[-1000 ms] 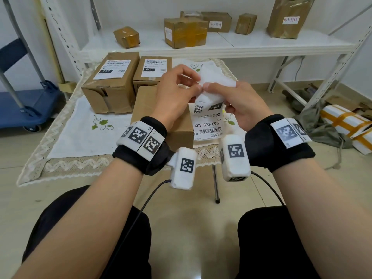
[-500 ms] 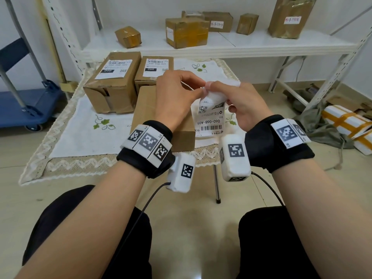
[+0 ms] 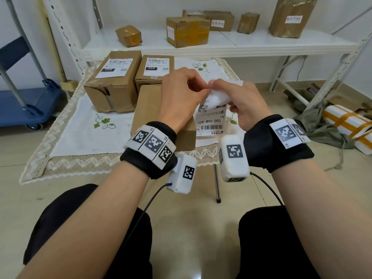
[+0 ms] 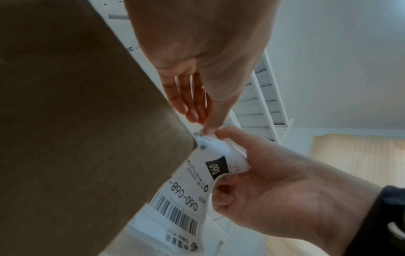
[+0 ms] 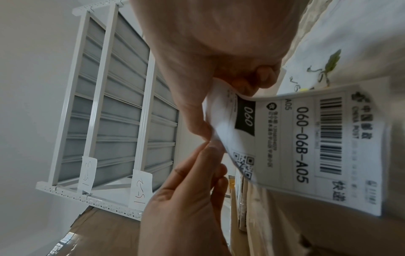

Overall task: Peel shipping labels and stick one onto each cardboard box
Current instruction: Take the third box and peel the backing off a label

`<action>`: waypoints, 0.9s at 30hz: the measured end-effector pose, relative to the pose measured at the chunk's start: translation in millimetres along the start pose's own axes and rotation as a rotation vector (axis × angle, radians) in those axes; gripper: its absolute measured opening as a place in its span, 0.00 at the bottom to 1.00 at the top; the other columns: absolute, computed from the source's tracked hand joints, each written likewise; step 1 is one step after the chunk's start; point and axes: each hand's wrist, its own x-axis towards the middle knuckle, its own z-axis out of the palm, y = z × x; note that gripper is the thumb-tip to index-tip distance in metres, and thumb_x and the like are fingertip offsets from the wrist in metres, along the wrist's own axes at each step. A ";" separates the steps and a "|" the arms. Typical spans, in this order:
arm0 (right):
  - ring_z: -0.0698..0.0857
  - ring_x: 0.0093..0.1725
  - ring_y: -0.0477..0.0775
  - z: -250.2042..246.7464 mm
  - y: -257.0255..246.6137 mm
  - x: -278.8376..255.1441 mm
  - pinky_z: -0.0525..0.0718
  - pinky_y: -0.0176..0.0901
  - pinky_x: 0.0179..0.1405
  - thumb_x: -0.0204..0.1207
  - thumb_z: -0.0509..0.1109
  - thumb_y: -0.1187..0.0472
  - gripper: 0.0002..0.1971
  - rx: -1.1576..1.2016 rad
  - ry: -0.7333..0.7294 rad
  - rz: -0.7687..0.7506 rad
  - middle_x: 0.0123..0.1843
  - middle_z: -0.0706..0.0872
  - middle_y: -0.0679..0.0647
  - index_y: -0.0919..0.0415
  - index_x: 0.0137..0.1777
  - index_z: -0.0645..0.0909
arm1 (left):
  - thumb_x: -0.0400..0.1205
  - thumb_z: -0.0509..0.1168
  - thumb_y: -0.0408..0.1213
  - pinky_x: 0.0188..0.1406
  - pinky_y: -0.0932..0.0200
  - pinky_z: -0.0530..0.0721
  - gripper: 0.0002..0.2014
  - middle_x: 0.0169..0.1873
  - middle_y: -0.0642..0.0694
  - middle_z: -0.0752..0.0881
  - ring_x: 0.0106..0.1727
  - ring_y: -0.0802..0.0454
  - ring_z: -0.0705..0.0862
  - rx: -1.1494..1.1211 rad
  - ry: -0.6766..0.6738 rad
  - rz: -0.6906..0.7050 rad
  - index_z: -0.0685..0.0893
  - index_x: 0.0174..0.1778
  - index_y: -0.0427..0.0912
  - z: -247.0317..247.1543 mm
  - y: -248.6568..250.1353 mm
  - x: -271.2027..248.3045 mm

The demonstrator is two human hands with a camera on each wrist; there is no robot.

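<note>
A white shipping label (image 3: 211, 119) printed "060-06B-A05" hangs in front of me, held at its top by both hands. My left hand (image 3: 198, 87) pinches its top corner with thumb and fingertip (image 4: 207, 129). My right hand (image 3: 218, 91) grips the curled top edge (image 5: 219, 110), thumb in front and fingers behind. Below my left hand a plain cardboard box (image 3: 149, 109) with no label on its top lies on the table. Two boxes with labels on top, a larger one (image 3: 114, 81) and a smaller one (image 3: 155, 71), stand behind it.
The boxes sit on a low table with a white lace-edged cloth (image 3: 84, 135). A white shelf (image 3: 221, 45) behind it carries several more cardboard boxes. A blue trolley (image 3: 22, 105) stands at the left. Wrapped parcels (image 3: 350, 125) lie on the floor at the right.
The label's top edge has curled further back over my right fingers. Both hands stay pinched at its top, a little lower than before. The boxes have not moved.
</note>
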 end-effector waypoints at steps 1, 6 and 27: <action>0.76 0.42 0.47 -0.4 -0.4 0.0 0.72 0.31 0.16 0.64 0.85 0.47 0.42 -0.008 0.009 0.000 0.55 0.83 0.52 0.64 0.76 0.76 | 0.75 0.78 0.31 0.39 0.72 0.81 0.02 0.38 0.52 0.88 0.38 0.64 0.83 0.018 0.001 0.013 0.92 0.39 0.41 0.5 0.4 0.3; 0.79 0.45 0.48 -0.3 -2.0 -2.0 0.71 0.38 0.30 0.68 0.83 0.52 0.37 0.010 0.042 0.017 0.54 0.84 0.52 0.62 0.74 0.73 | 0.72 0.78 0.31 0.43 0.62 0.81 0.02 0.42 0.47 0.86 0.40 0.56 0.81 0.091 -0.019 0.095 0.91 0.36 0.40 2.5 1.4 0.8; 0.79 0.33 0.42 1.6 -10.8 -19.8 0.68 0.25 0.10 0.73 0.81 0.59 0.18 0.045 0.068 0.044 0.41 0.83 0.49 0.59 0.59 0.80 | 0.72 0.75 0.34 0.44 0.68 0.71 0.05 0.43 0.49 0.84 0.43 0.57 0.79 0.222 -0.129 0.312 0.84 0.35 0.45 5.5 -4.6 2.6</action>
